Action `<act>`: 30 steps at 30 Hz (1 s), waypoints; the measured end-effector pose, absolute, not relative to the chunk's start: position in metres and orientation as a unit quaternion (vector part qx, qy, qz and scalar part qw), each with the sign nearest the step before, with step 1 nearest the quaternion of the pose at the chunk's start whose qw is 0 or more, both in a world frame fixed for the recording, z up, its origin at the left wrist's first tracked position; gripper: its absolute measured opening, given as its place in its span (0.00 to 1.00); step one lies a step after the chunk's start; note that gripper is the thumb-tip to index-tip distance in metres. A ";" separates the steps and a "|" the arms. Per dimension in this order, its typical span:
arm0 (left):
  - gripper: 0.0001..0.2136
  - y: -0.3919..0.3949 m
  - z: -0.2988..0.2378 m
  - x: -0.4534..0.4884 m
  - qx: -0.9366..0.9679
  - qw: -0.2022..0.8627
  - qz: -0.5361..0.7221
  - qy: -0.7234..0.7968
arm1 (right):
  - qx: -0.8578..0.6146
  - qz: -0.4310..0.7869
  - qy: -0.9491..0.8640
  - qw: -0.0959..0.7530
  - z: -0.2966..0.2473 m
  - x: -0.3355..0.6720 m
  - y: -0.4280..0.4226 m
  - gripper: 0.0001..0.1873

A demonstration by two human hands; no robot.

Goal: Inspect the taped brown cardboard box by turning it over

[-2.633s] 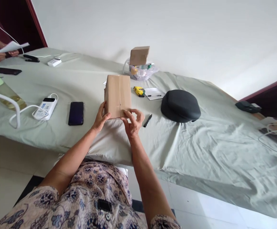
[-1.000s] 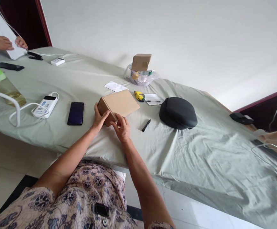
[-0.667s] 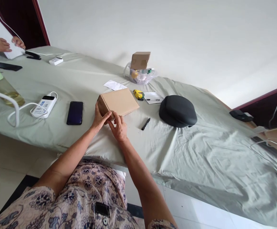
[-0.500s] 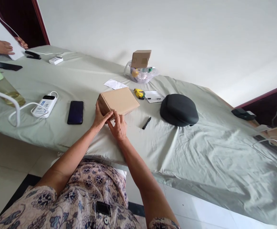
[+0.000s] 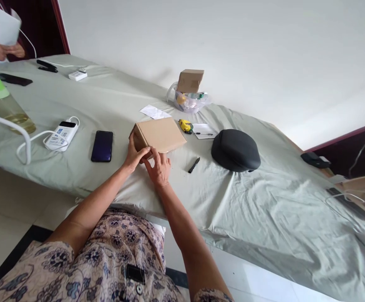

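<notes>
A brown cardboard box [image 5: 160, 135] lies flat on the grey-green cloth of the table [image 5: 264, 197], right in front of me. My left hand [image 5: 133, 154] clasps its near left corner, thumb along the front edge. My right hand [image 5: 159, 167] touches the near edge of the box with its fingers bunched at the front face. A black marker [image 5: 194, 165] lies just right of my right hand.
A black phone [image 5: 102, 145] and a white power bank [image 5: 62, 133] with a cable lie left of the box. Behind the box are a yellow tape measure [image 5: 185, 125], a notepad with a pen [image 5: 203, 131], a plastic bag with a small box [image 5: 189, 93], and a black case [image 5: 235, 149]. A green-lidded bottle [image 5: 3, 105] stands far left; another person's hands [image 5: 0, 50] hold paper.
The box stood upright on its end 2.6 s ago; it now lies flat. Over the last second both hands have stayed at its near edge with only small finger shifts.
</notes>
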State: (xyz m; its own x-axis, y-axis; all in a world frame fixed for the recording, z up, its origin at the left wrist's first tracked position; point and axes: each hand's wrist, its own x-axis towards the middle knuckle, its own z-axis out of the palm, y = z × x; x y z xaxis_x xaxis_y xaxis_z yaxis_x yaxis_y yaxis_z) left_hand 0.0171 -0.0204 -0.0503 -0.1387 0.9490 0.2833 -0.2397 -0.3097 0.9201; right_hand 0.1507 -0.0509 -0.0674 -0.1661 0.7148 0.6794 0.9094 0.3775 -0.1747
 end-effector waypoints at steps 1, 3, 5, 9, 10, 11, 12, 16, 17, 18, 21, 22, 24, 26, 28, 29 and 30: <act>0.46 -0.021 -0.050 0.017 0.473 0.456 0.654 0.375 | -0.533 -0.136 -0.750 0.368 -0.067 0.154 -0.051 0.25; 0.47 -0.021 -0.050 0.018 0.478 0.455 0.647 0.382 | -0.517 -0.126 -0.746 0.401 -0.067 0.161 -0.050 0.24; 0.47 -0.021 -0.051 0.017 0.485 0.444 0.644 0.391 | -0.509 -0.108 -0.738 0.430 -0.067 0.167 -0.049 0.25; 0.48 -0.021 -0.050 0.015 0.494 0.436 0.643 0.390 | -0.522 -0.055 -0.691 0.497 -0.068 0.181 -0.043 0.27; 0.47 -0.021 -0.048 0.014 0.494 0.439 0.644 0.385 | -0.533 -0.042 -0.667 0.519 -0.068 0.185 -0.040 0.27; 0.47 -0.022 -0.047 0.013 0.495 0.442 0.645 0.378 | -0.546 -0.032 -0.637 0.542 -0.068 0.190 -0.038 0.28; 0.47 -0.022 -0.045 0.012 0.496 0.445 0.646 0.371 | -0.562 -0.025 -0.603 0.566 -0.067 0.196 -0.035 0.28; 0.48 -0.023 -0.040 0.010 0.508 0.456 0.646 0.342 | -0.617 -0.009 -0.469 0.632 -0.067 0.223 -0.025 0.32; 0.48 -0.023 -0.039 0.010 0.509 0.463 0.644 0.336 | -0.625 0.006 -0.446 0.641 -0.067 0.229 -0.023 0.34; 0.48 -0.023 -0.039 0.010 0.509 0.472 0.639 0.331 | -0.630 0.025 -0.428 0.647 -0.068 0.234 -0.021 0.35; 0.47 -0.024 -0.039 0.010 0.506 0.497 0.625 0.326 | -0.634 0.100 -0.394 0.658 -0.070 0.240 -0.016 0.35; 0.47 -0.024 -0.040 0.010 0.505 0.499 0.623 0.330 | -0.631 0.124 -0.394 0.657 -0.070 0.239 -0.016 0.34; 0.44 -0.022 -0.042 0.010 0.495 0.491 0.627 0.347 | -0.620 0.149 -0.408 0.653 -0.070 0.236 -0.016 0.32; 0.41 -0.018 -0.046 0.009 0.482 0.479 0.635 0.367 | -0.607 0.141 -0.429 0.654 -0.067 0.230 -0.019 0.31; 0.38 -0.014 -0.049 0.008 0.478 0.466 0.641 0.378 | -0.596 0.128 -0.442 0.658 -0.064 0.225 -0.022 0.30; 0.37 -0.013 -0.051 0.007 0.480 0.461 0.644 0.378 | -0.590 0.128 -0.446 0.661 -0.062 0.223 -0.024 0.30; 0.36 -0.011 -0.052 0.006 0.482 0.457 0.646 0.375 | -0.583 0.131 -0.449 0.664 -0.061 0.221 -0.026 0.30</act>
State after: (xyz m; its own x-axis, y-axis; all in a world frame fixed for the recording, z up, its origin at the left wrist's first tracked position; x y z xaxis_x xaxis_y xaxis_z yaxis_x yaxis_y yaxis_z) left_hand 0.0063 -0.0112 -0.0523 -0.1176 0.9528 0.2799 -0.2289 -0.3003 0.9260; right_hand 0.2212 -0.0256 -0.0606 0.5618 0.6986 0.4432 0.3497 0.2849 -0.8925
